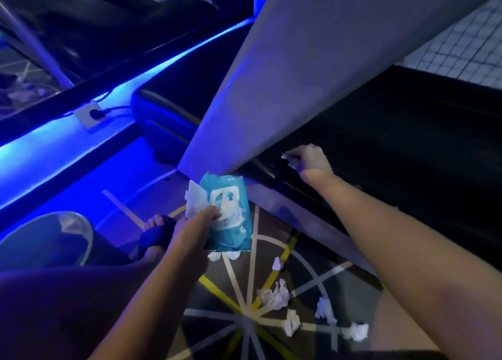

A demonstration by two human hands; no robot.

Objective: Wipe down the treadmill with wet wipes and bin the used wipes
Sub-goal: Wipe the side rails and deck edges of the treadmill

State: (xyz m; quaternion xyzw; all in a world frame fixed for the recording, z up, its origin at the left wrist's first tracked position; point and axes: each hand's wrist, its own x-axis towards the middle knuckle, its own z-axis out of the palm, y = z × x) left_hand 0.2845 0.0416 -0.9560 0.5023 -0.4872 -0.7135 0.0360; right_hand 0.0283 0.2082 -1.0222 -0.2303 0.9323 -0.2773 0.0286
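wipe pack (231, 218): print too blurred to read; the left hand (195, 223) covers its near-left corner.
wipe (285, 157): up and right of the pack, mostly buried in the right hand (312, 160); only white scraps show.
treadmill (394, 131): right of the pack, belt cut by the frame edge.
bin (90, 240): left of the pack, base hidden behind a leg (54, 305).
used wipes (214, 256): two just below the pack, tops hidden by it.

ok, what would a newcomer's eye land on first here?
The blue light strip glowing across the left side. Then the teal wipes pack, lid open, held by the left hand at centre, and crumpled wipes littering the patterned floor below it. Right hand presses a wipe on the treadmill's dark edge.
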